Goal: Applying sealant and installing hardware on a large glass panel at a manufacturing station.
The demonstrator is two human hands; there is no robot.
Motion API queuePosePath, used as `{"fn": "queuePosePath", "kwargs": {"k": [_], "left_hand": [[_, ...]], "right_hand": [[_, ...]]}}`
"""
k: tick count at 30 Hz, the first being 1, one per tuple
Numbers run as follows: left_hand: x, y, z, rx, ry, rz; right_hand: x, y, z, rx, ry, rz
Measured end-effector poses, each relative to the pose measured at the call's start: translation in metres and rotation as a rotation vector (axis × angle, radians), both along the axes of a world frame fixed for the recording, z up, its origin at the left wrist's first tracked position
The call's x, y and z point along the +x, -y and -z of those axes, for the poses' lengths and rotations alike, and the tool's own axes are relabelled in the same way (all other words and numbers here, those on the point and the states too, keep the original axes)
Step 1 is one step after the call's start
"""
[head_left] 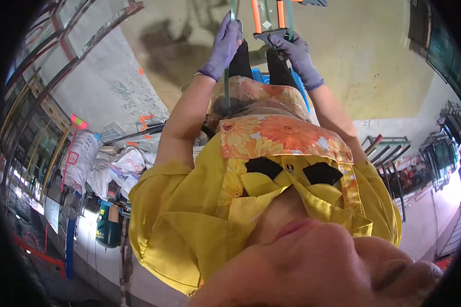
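My left hand (224, 48), in a purple-grey glove, is closed on a narrow green strip (227, 87). The strip runs from the upper edge of the view down past my wrist in front of my lap. To its right, my right hand (298, 57), gloved alike, grips a dark grey bracket-like piece (265, 36) with its fingers on the right end. Upright orange bars (256, 16) rise from that piece, with a small pale square between them. Another green strip (290, 20) passes right by my right fingers. The tops of these things are cut off by the view's edge.
A blue seat (261, 77) shows under my legs. At the left stand metal racks (61, 41), white sacks (125, 166), a red-handled broom (79, 122) and a green tank (108, 225). Metal frames (392, 148) stand at the right. Orange scraps (146, 123) lie on the floor.
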State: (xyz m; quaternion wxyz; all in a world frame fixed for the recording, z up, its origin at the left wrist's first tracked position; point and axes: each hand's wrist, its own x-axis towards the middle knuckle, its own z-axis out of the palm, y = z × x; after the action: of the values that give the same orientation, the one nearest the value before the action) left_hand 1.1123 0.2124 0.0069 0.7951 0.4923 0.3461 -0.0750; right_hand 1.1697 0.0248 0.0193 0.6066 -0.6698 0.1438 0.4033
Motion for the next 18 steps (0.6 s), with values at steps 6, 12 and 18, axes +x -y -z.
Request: {"fn": "queuePosePath", "kwargs": {"k": [6,12,18], "left_hand": [[-0.013,-0.002,0.044,0.121,0.131,0.023],[0.008,-0.009,0.056,0.112,-0.031,0.140],[0.047,-0.012,0.049,-0.044,0.068,0.402]], "right_hand": [[-0.006,0.000,0.009,0.004,0.026,0.048],[-0.005,-0.006,-0.009,-0.118,-0.051,0.015],[-0.010,-0.007,-0.012,0.001,-0.230,-0.049]]}}
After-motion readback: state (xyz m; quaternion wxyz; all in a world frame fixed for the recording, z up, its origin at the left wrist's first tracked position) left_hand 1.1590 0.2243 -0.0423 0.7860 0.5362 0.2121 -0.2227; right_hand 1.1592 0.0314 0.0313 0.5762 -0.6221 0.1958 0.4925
